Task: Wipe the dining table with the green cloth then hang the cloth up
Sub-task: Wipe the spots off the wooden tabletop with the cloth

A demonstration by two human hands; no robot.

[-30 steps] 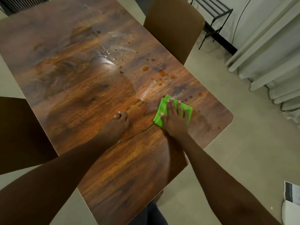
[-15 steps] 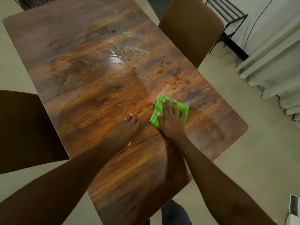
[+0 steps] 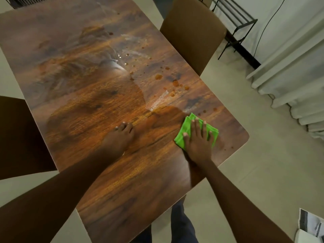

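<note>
The wooden dining table (image 3: 87, 95) fills the view, with brown droplets (image 3: 158, 76) and wet smears across its right half. A folded green cloth (image 3: 185, 128) lies flat near the table's right edge. My right hand (image 3: 198, 139) presses down on it, palm flat and fingers spread, covering most of the cloth. My left hand (image 3: 119, 139) rests on the bare table to the left of the cloth, fingers together, holding nothing.
A brown chair (image 3: 192, 32) stands at the table's far right side and a dark chair (image 3: 15, 137) at its left. A black metal rack (image 3: 235, 27) and pale curtains (image 3: 294, 76) are beyond on the right. Tiled floor surrounds the table.
My right hand has slid the green cloth back to the right, toward the table's right edge. The left hand has stayed planted on the table.
</note>
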